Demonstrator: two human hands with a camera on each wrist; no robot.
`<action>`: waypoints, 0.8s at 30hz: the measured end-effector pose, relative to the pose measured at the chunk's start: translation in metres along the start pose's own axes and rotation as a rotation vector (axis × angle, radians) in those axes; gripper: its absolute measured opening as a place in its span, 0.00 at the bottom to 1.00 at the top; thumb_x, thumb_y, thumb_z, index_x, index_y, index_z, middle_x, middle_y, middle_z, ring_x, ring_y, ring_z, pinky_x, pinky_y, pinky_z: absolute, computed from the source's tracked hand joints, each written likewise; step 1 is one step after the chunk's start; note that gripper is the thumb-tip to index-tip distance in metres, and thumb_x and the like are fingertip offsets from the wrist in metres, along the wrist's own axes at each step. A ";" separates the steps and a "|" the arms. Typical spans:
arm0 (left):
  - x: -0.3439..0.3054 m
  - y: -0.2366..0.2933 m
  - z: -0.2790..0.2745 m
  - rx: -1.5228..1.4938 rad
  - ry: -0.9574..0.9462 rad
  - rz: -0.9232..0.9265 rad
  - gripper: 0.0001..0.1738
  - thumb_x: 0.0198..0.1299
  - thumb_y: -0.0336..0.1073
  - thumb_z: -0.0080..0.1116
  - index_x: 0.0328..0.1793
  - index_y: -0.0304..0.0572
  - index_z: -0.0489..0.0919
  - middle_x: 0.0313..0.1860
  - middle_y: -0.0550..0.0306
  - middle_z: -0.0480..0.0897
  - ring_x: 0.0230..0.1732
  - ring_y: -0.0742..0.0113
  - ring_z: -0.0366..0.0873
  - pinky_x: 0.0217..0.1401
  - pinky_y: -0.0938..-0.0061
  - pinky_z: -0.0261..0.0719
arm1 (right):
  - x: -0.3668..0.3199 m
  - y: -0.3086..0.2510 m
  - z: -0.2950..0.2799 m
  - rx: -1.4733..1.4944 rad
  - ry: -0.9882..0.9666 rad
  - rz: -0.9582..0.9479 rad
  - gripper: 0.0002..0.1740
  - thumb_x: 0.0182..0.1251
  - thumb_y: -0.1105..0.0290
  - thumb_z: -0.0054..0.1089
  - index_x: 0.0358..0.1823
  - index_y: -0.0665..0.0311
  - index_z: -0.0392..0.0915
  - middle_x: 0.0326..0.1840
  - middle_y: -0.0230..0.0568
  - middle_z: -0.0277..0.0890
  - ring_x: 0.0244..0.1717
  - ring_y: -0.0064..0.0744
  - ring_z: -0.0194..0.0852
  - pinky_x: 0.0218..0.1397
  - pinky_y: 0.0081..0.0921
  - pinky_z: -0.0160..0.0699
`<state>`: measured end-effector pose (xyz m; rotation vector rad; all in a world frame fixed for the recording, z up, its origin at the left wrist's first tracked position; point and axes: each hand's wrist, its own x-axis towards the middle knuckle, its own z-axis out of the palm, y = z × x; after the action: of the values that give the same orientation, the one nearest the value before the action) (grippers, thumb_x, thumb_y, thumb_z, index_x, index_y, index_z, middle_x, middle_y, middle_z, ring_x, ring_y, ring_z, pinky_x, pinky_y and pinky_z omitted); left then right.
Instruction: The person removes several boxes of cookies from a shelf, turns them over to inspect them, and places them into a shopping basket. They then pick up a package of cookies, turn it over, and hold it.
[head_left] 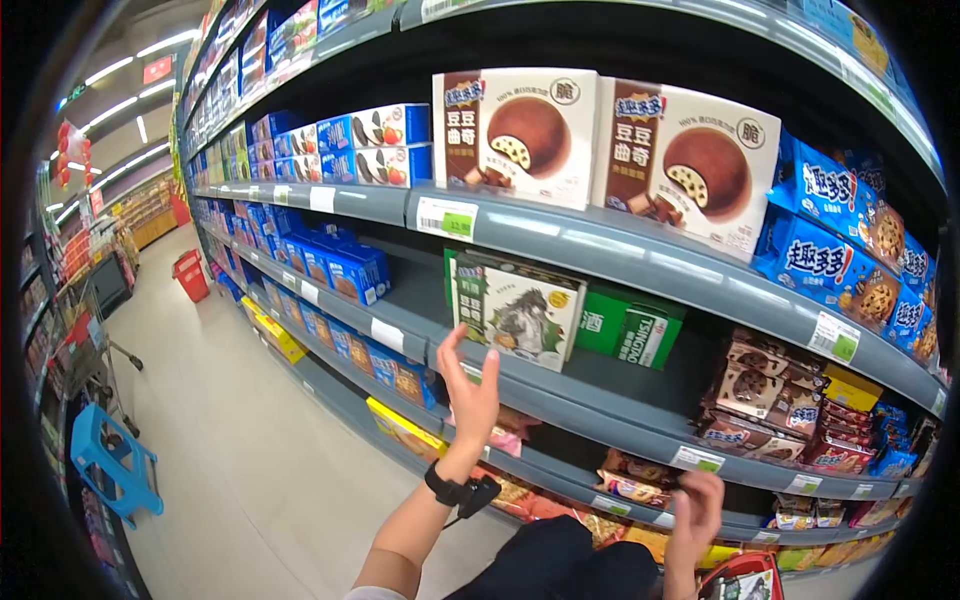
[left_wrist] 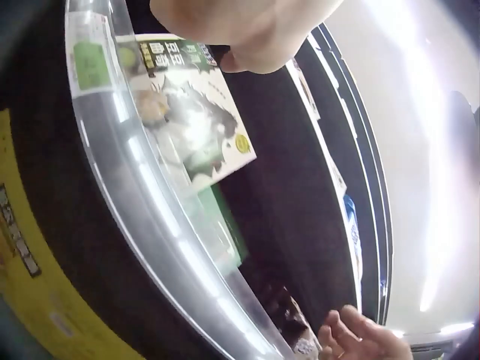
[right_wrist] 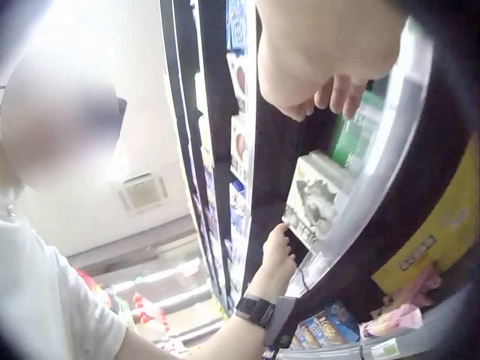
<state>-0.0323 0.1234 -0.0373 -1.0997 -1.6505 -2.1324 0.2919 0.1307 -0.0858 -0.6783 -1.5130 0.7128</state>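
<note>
A white and green cookie box [head_left: 515, 310] with a dark horse-like drawing stands upright on the middle shelf. My left hand [head_left: 474, 398] is raised in front of its lower left part, thumb and fingers apart, holding nothing. In the left wrist view the fingers overlap the end of the box [left_wrist: 187, 112]. Lower and to the right, my right hand [head_left: 697, 512] hovers before the shelves with loosely bent fingers and nothing in them. Behind the cookie box sits a green Tsingtao carton [head_left: 630, 325].
Two large brown and white cookie boxes [head_left: 515, 135] stand on the shelf above, beside blue cookie bags [head_left: 825, 255]. Brown cookie packs [head_left: 755, 390] lie to the right. A red basket [head_left: 740, 575] is low at the right. A blue stool [head_left: 115, 465] and a shopping cart [head_left: 85, 350] stand across the aisle.
</note>
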 end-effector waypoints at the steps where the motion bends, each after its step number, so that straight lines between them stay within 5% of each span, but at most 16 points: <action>1: 0.015 -0.013 -0.001 0.110 0.026 0.062 0.32 0.60 0.34 0.58 0.68 0.33 0.60 0.63 0.41 0.64 0.66 0.47 0.58 0.69 0.60 0.53 | 0.019 -0.016 0.028 -0.005 -0.144 0.023 0.22 0.57 0.76 0.60 0.54 0.72 0.72 0.60 0.52 0.66 0.58 0.40 0.68 0.59 0.32 0.70; 4: 0.046 -0.048 0.000 0.286 0.057 0.024 0.36 0.60 0.40 0.58 0.71 0.34 0.58 0.65 0.40 0.63 0.68 0.44 0.55 0.71 0.55 0.48 | 0.073 -0.047 0.103 -0.110 -0.417 -0.141 0.25 0.60 0.73 0.61 0.59 0.72 0.69 0.63 0.53 0.62 0.64 0.43 0.64 0.63 0.35 0.66; 6: 0.058 -0.071 0.000 0.361 0.001 -0.036 0.35 0.58 0.45 0.58 0.69 0.37 0.63 0.64 0.43 0.66 0.67 0.45 0.57 0.69 0.53 0.46 | 0.094 -0.027 0.145 -0.183 -0.412 -0.206 0.32 0.60 0.71 0.62 0.65 0.71 0.62 0.64 0.54 0.61 0.64 0.47 0.63 0.63 0.36 0.66; 8: 0.064 -0.071 -0.006 0.365 -0.152 -0.084 0.31 0.57 0.44 0.58 0.66 0.40 0.68 0.61 0.48 0.70 0.65 0.48 0.61 0.68 0.53 0.47 | 0.105 -0.014 0.173 -0.190 -0.438 -0.141 0.38 0.60 0.68 0.63 0.69 0.70 0.55 0.66 0.55 0.59 0.66 0.48 0.62 0.63 0.38 0.66; 10: 0.058 -0.063 -0.011 0.289 -0.097 -0.027 0.29 0.58 0.42 0.58 0.65 0.42 0.70 0.59 0.50 0.72 0.64 0.53 0.63 0.68 0.54 0.46 | 0.103 -0.013 0.192 0.003 -0.395 -0.012 0.40 0.60 0.67 0.64 0.70 0.70 0.53 0.66 0.55 0.57 0.65 0.47 0.62 0.63 0.37 0.67; 13: 0.037 -0.018 -0.036 0.123 -0.033 0.147 0.28 0.59 0.37 0.58 0.66 0.42 0.70 0.62 0.51 0.71 0.66 0.54 0.64 0.72 0.52 0.42 | 0.075 -0.016 0.187 0.177 -0.226 0.056 0.45 0.61 0.67 0.64 0.73 0.67 0.46 0.65 0.50 0.56 0.66 0.43 0.60 0.59 0.38 0.71; 14: 0.030 -0.007 -0.044 0.052 -0.042 0.227 0.28 0.56 0.32 0.60 0.64 0.41 0.71 0.61 0.49 0.70 0.67 0.50 0.62 0.71 0.51 0.49 | 0.064 -0.013 0.181 0.218 -0.159 0.069 0.44 0.63 0.65 0.62 0.74 0.66 0.45 0.67 0.50 0.55 0.67 0.43 0.58 0.59 0.39 0.72; 16: 0.011 0.015 -0.049 -0.222 -0.087 0.293 0.25 0.48 0.21 0.63 0.54 0.41 0.74 0.56 0.48 0.67 0.66 0.42 0.64 0.66 0.53 0.64 | 0.047 -0.026 0.160 0.517 -0.102 0.167 0.36 0.71 0.60 0.50 0.74 0.62 0.46 0.67 0.44 0.56 0.67 0.41 0.57 0.63 0.38 0.67; 18: -0.011 0.033 -0.052 -0.406 -0.224 0.376 0.28 0.44 0.19 0.66 0.54 0.43 0.74 0.56 0.48 0.66 0.63 0.44 0.67 0.63 0.54 0.68 | 0.030 -0.038 0.147 0.793 0.008 0.281 0.38 0.74 0.42 0.30 0.74 0.64 0.49 0.68 0.43 0.58 0.69 0.39 0.56 0.73 0.39 0.52; 21: -0.035 0.051 -0.048 -0.523 -0.317 0.382 0.33 0.42 0.18 0.68 0.57 0.43 0.72 0.56 0.47 0.68 0.59 0.45 0.70 0.58 0.56 0.71 | -0.001 -0.038 0.112 0.842 0.107 0.396 0.36 0.73 0.40 0.32 0.70 0.60 0.58 0.65 0.40 0.63 0.67 0.39 0.60 0.73 0.37 0.52; 24: -0.053 0.063 -0.042 -0.620 -0.393 0.240 0.36 0.41 0.19 0.69 0.59 0.38 0.67 0.57 0.46 0.68 0.54 0.51 0.72 0.60 0.60 0.72 | -0.040 -0.022 0.088 0.722 0.139 0.380 0.39 0.73 0.38 0.27 0.71 0.61 0.54 0.67 0.45 0.61 0.66 0.41 0.61 0.68 0.39 0.59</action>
<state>0.0237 0.0503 -0.0304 -1.8824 -0.8961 -2.4303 0.2058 0.0817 -0.0974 -0.4414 -0.8999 1.3790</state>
